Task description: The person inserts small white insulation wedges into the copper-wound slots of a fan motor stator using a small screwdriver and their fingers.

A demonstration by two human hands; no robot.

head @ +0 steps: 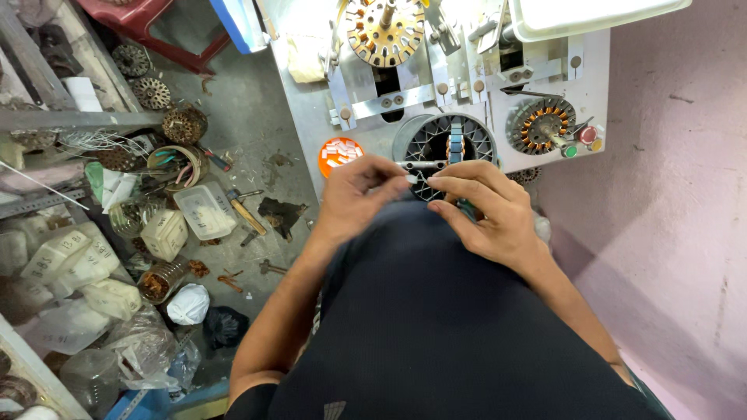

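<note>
In the head view, the left hand (354, 198) and the right hand (486, 210) meet close in front of the body, just at the near edge of the bench (307, 117). Both hands are pressed together at the fingertips, pinching a small white slip (412, 179) between them; it is too small to tell what it is made of. Just behind the fingers sits a round grey metal ring with slots (443, 148), with a little grey rod (424, 165) lying across it. The slip is right at the near rim of that ring. To do this step well, I think the hands should stay low and steady, hold the slip flat and straight, and line it up with one slot before pushing. A soft push seems best, so the thin piece does not bend. Beside the ring lies an orange lid full of white slips (340, 153), close to the left hand. Two coppery wound wheels, one at the top (385, 31) and one at the right (542, 124), sit farther back. The floor (233, 117) on the left holds plastic tubs and loose parts.
</note>
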